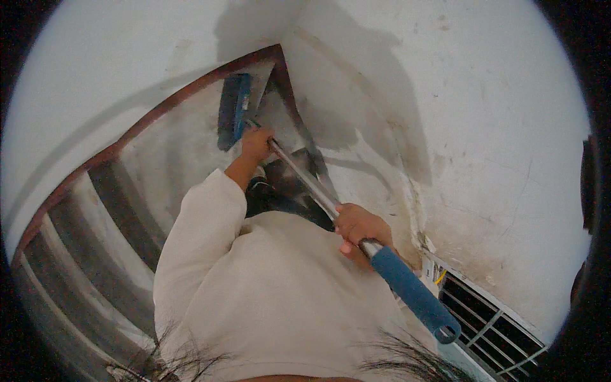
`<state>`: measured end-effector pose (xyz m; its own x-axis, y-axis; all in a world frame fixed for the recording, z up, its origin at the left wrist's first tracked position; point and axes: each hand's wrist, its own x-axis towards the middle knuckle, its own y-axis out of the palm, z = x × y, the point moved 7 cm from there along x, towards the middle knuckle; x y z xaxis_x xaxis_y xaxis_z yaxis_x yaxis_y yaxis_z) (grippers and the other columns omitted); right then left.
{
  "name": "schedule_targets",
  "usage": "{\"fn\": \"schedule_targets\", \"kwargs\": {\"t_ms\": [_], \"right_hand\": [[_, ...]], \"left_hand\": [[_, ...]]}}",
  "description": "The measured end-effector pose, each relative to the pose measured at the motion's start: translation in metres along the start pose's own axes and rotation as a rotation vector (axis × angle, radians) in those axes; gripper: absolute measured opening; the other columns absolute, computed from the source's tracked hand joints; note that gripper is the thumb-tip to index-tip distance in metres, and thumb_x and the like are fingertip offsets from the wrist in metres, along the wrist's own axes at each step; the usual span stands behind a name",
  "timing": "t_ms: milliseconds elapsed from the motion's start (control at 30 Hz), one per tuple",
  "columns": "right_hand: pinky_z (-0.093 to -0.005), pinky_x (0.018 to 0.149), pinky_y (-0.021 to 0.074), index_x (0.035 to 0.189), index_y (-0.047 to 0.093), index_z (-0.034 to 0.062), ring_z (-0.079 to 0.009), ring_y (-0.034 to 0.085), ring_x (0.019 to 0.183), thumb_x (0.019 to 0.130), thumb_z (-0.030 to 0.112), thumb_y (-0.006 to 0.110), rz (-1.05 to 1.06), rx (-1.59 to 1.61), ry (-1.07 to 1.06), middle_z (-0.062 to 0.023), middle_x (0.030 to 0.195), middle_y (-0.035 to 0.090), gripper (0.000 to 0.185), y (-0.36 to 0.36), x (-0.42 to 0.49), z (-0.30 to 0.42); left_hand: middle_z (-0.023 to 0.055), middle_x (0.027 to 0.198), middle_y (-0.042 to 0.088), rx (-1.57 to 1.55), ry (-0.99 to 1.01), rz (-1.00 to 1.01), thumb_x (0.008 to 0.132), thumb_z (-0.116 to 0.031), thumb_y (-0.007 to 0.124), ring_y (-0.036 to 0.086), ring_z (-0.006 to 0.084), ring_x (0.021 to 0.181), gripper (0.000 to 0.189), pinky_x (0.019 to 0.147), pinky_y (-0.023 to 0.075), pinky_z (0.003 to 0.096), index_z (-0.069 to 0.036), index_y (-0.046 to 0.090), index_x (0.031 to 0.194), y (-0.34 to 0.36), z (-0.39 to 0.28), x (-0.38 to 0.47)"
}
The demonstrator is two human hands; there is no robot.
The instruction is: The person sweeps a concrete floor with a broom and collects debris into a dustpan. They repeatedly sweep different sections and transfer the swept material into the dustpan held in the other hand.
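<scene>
A long-handled broom runs diagonally across the head view, its metal pole (305, 179) held in both hands. My left hand (258, 143) is closed around the lower pole, close to the blue broom head (242, 107). Dark bristles (229, 112) lie along that head's left side, over the pale landing (191, 119). Higher on the pole, my right hand (363, 224) grips it just below the blue foam-like grip (415, 293), which ends in a hanging hole. Whether the bristles touch the floor I cannot tell.
Stair steps (107, 210) descend or rise at the left; which, I cannot tell. White walls with a dark red skirting (162, 107) meet in a corner beyond the broom. A barred metal grille (487, 324) is at the lower right. A dark shoe (258, 184) shows beneath me.
</scene>
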<state>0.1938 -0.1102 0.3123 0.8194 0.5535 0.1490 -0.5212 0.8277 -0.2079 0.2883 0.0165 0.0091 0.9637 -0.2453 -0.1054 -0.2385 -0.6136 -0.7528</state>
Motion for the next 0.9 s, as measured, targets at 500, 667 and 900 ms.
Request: {"fn": "schedule_targets", "kwargs": {"t_ms": [500, 667, 900], "right_hand": [[-0.0395, 0.073, 0.0334, 0.056, 0.040, 0.0082, -0.0184, 0.046, 0.057, 0.068, 0.014, 0.055, -0.134, 0.105, -0.077, -0.0050, 0.057, 0.046, 0.020, -0.038, -0.056, 0.048], [-0.0395, 0.078, 0.0314, 0.058, 0.041, 0.0077, -0.0183, 0.046, 0.060, 0.070, 0.011, 0.052, -0.454, 0.473, -0.530, -0.0044, 0.057, 0.044, 0.016, -0.022, -0.025, 0.019], [-0.0392, 0.075, 0.0336, 0.057, 0.038, 0.0086, -0.0171, 0.045, 0.060, 0.070, 0.014, 0.053, -0.529, -0.135, 0.112, -0.0040, 0.057, 0.045, 0.021, -0.041, -0.086, 0.024]], "left_hand": [[0.0088, 0.083, 0.054, 0.128, 0.205, 0.174, 0.055, -0.014, 0.057, 0.048, 0.0272, 0.080, 0.026, 0.070, 0.0369, 0.0399, -0.011, 0.054, 0.081, -0.039, -0.062, -0.022], [0.0034, 0.075, 0.054, 0.307, 0.253, 0.107, 0.054, -0.017, 0.060, 0.048, 0.0251, 0.076, 0.019, 0.066, 0.0357, 0.0393, -0.015, 0.053, 0.071, -0.025, -0.034, 0.002], [0.0055, 0.079, 0.054, 0.222, 0.285, 0.455, 0.058, -0.019, 0.056, 0.048, 0.0257, 0.082, 0.017, 0.072, 0.0349, 0.0400, -0.014, 0.054, 0.075, 0.052, -0.097, 0.013]]}}
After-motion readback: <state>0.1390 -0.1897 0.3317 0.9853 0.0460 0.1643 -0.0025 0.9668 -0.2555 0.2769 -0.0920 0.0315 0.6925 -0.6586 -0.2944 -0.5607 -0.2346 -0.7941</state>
